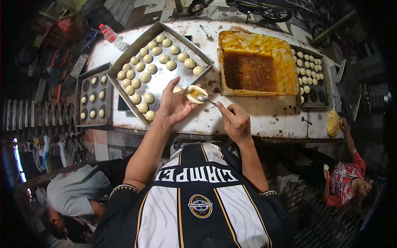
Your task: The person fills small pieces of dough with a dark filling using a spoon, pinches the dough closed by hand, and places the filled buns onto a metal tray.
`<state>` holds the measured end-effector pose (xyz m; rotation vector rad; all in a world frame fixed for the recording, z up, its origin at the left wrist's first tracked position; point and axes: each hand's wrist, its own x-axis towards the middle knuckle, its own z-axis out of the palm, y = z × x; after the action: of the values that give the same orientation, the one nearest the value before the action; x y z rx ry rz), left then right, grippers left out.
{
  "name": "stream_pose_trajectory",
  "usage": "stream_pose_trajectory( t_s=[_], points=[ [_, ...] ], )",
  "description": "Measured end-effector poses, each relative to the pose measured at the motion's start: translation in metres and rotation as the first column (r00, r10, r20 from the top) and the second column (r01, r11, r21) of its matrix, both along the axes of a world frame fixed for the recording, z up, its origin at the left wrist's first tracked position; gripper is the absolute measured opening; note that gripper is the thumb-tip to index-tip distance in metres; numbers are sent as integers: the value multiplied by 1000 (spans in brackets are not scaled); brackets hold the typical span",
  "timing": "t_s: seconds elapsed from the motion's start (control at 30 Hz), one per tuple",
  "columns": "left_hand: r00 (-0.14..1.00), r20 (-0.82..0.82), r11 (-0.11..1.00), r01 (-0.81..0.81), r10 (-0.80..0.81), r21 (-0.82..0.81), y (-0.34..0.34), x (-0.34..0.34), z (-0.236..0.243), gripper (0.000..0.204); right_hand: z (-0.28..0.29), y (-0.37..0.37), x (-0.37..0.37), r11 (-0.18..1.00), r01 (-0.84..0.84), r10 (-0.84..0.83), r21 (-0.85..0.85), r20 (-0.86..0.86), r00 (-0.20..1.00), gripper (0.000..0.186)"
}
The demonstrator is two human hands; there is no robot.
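Note:
My left hand (pixel 175 103) cradles an opened round of pale dough (pixel 191 89), its thumb stretched upward and its fingers underneath. Orange-yellow filling shows in the hollow of the dough. The bowl of a metal spoon (pixel 202 98) rests in that hollow. My right hand (pixel 235 122) is closed on the spoon's handle, just right of the dough. Beyond my left hand lies a big metal tray (pixel 173 76) with several dough balls (pixel 146 77) in rows. A square tub (pixel 285 53), smeared orange-yellow and holding dark brown filling, stands beyond my right hand.
Smaller trays of dough balls stand at the left (pixel 87 108) and right (pixel 318 101). A bottle with a red cap (pixel 112 38) and another spoon (pixel 205 32) lie at the back. A co-worker in red (pixel 345 175) touches yellow dough (pixel 333 124); another person (pixel 78 190) bends at lower left.

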<state>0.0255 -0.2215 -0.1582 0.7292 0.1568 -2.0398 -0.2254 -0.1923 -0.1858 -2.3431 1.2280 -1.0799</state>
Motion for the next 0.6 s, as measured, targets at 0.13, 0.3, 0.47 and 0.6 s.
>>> stream_pose_trajectory(
  t_s=[0.13,0.3,0.47,0.6],
  points=[
    [972,-48,967,-233,229,-104,14,9,-14,80,-43,24,-20,983,168,-167,-79,14,986,48],
    [982,129,875,-57,135,-481,28,10,-1,66,-188,65,-90,871,453,-432,190,-141,891,56],
    [843,446,731,96,302,-676,38,5,12,69,-172,67,-75,757,652,-557,39,-483,676,59],
    [771,533,711,152,350,-686,46,14,22,66,-68,40,-8,877,424,-427,226,-40,903,68]
  ],
)
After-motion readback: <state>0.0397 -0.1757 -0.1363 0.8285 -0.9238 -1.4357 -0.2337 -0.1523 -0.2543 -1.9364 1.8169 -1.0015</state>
